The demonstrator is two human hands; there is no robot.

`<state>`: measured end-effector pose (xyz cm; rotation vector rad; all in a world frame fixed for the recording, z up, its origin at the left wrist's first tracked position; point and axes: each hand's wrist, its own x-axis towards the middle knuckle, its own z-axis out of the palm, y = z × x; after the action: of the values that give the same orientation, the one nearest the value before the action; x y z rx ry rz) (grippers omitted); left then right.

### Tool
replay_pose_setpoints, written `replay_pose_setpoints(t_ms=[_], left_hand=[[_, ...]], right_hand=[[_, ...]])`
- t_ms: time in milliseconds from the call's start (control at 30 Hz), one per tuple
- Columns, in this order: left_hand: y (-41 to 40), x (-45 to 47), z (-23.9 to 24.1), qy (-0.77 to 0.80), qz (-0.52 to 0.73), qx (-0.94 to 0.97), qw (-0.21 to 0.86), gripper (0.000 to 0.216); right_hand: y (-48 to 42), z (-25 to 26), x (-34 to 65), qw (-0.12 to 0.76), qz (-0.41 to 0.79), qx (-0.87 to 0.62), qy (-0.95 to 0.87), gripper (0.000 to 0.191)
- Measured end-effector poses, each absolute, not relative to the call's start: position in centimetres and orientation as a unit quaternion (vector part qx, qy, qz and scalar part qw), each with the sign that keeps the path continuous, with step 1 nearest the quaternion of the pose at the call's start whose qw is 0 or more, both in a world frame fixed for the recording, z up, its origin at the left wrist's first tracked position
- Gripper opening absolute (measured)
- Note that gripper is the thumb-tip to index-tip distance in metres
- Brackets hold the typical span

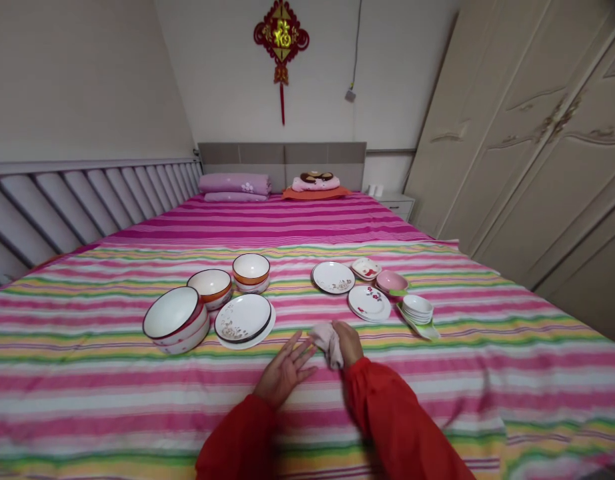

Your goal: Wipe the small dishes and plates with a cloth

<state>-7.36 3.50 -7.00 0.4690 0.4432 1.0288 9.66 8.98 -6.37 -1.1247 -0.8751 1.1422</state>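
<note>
My right hand (349, 343) is closed around a crumpled pale cloth (328, 341), held over the striped bedspread. Just left of it, my left hand (286, 371) is open, palm up with the fingers spread; its fingertips come close to the cloth, and I cannot tell whether they touch. Left of my hands lies a stack of plates (245, 317) with a dark-rimmed floral one on top. Ahead and to the right are a stack of white plates with red flowers (369, 302) and another floral plate stack (333, 277).
Stacked bowls stand at left: large ones (171, 317), orange-banded ones (210, 285) and more (251, 270) behind. At right are a square dish (366, 268), a pink bowl (391, 281) and small white bowls (417, 307) on a green leaf-shaped dish (430, 330). A bed rail (92, 200) runs along the left.
</note>
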Motion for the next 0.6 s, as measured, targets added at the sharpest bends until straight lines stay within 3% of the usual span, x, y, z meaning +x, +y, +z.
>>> replay_pose_setpoints(t_ms=[267, 433, 533, 600], left_hand=[[2.7, -7.1, -6.6, 0.249, 0.510, 0.225, 0.792, 0.048], [1.3, -8.3, -5.1, 0.385, 0.504, 0.223, 0.740, 0.038], [1.0, -10.5, -3.7, 0.499, 0.508, 0.269, 0.648, 0.034], [1.4, -12.5, -3.0, 0.593, 0.524, 0.313, 0.526, 0.032]], right_hand=[[3.5, -6.6, 8.9, 0.618, 0.460, -0.442, -0.459, 0.038], [3.8, -6.5, 9.1, 0.615, 0.447, -0.442, -0.476, 0.037], [3.8, -6.5, 9.2, 0.617, 0.443, -0.443, -0.478, 0.037], [3.7, -6.5, 9.2, 0.616, 0.442, -0.442, -0.478, 0.037]])
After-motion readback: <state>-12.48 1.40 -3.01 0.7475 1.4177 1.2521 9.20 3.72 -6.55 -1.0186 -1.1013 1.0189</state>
